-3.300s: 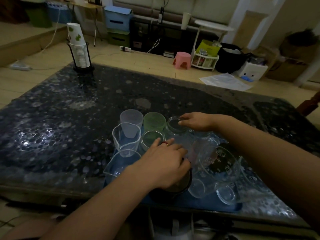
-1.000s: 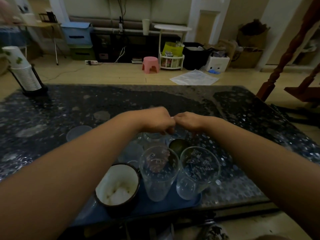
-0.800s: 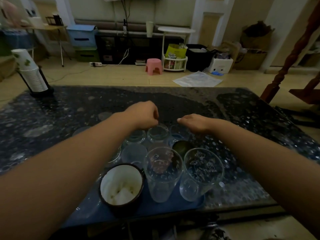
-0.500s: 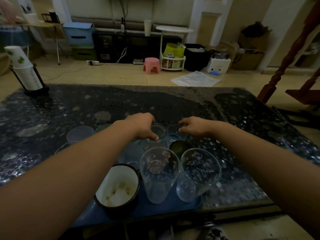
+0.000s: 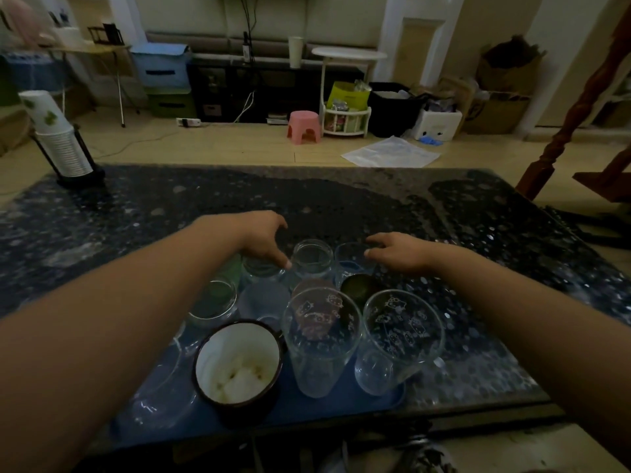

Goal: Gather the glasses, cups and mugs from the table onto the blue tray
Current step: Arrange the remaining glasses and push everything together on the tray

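Observation:
The blue tray (image 5: 355, 402) lies at the table's near edge and is crowded with several vessels. A dark mug with a white inside (image 5: 239, 367) stands at the front, beside two tall printed glasses (image 5: 321, 339) (image 5: 399, 336). Behind them are a green cup (image 5: 358, 288) and small clear glasses (image 5: 312, 257) (image 5: 350, 262). My left hand (image 5: 264, 238) hovers with loosely curled fingers just left of the middle small glass, thumb tip near its side. My right hand (image 5: 397, 252) rests flat over the rightmost small glass, fingertips at its rim. My left forearm hides the tray's left part.
The dark speckled table (image 5: 478, 233) stretches beyond the tray. A holder with stacked paper cups (image 5: 58, 138) stands at its far left corner. A wooden post (image 5: 573, 107) rises off the right side. A pink stool (image 5: 304, 126) and boxes sit on the floor behind.
Both hands, which met over the back row a second ago, have drawn apart. My left hand has slid left off the middle small glass; my right hand stays by the rightmost one.

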